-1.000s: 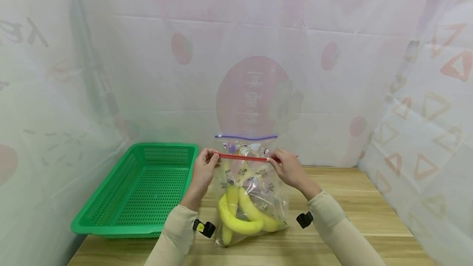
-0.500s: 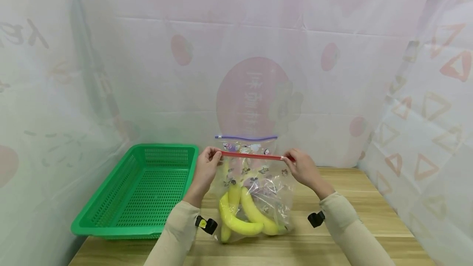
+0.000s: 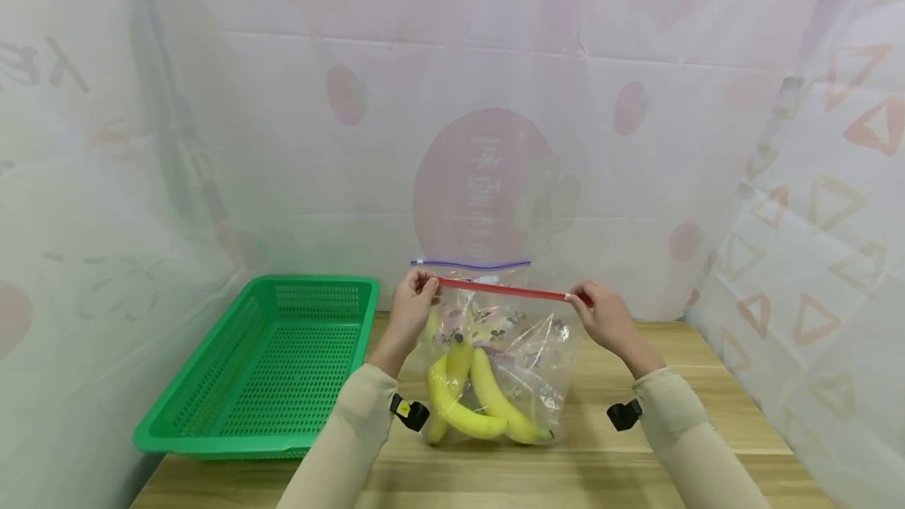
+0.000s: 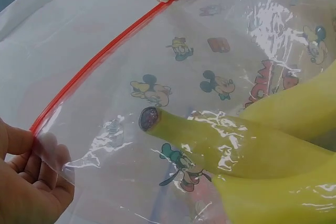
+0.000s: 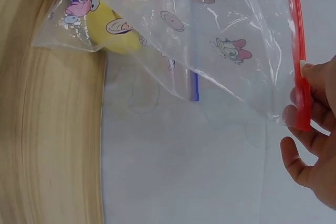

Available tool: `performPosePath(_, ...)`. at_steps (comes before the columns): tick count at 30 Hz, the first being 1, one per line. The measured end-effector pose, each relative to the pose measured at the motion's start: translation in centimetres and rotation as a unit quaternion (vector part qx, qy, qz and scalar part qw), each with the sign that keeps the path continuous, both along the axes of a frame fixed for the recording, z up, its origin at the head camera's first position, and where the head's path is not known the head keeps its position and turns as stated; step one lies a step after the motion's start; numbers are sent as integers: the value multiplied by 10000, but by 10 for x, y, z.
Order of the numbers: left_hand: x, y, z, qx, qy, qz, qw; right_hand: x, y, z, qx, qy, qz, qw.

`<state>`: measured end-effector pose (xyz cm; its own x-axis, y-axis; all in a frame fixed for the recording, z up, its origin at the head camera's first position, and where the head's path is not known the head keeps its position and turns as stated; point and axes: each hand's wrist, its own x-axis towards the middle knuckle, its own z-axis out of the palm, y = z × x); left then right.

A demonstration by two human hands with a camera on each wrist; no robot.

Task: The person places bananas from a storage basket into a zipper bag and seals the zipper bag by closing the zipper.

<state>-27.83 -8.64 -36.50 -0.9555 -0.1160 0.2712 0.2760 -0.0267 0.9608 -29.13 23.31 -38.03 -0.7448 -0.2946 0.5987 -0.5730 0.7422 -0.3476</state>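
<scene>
A clear zip bag [image 3: 540,344] printed with cartoon figures holds yellow bananas [image 3: 512,413]. Its red zip strip [image 3: 502,289] is stretched between both hands. My left hand [image 3: 412,311] pinches the strip's left end; the left wrist view shows thumb and fingers there, the fingertips behind the film. Near the right end, my right hand [image 3: 608,320] grips the strip, its thumb by a small white slider [image 5: 303,66]. One dark-tipped banana end [image 4: 150,119] points up towards the zip. Whether the bag's bottom touches the table cannot be told.
Behind the red-zip bag is another clear bag with a purple zip strip [image 3: 474,265]. A green perforated basket [image 3: 205,441] stands on the left of the wooden table [image 3: 693,415]. Printed white cloth [image 3: 636,195] hangs at the back and sides.
My right hand has moved right along the red strip with the slider, nearer the strip's right end. My left hand has shifted slightly right and up, and the bag has shifted right with them.
</scene>
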Motion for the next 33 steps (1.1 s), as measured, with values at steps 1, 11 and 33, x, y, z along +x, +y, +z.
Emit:
performPosePath(1,-1,1,1,-14,4,13,10000,0,2,0,-15,-27,-19,10000)
performPosePath(11,-3,6,6,-106,-128,145,9998,2,21,2,80,-210,-315,9993)
performPosePath(33,-34,37,-20,-132,-485,-51,9987,-12,39,-19,-1646,-2065,-838,9609)
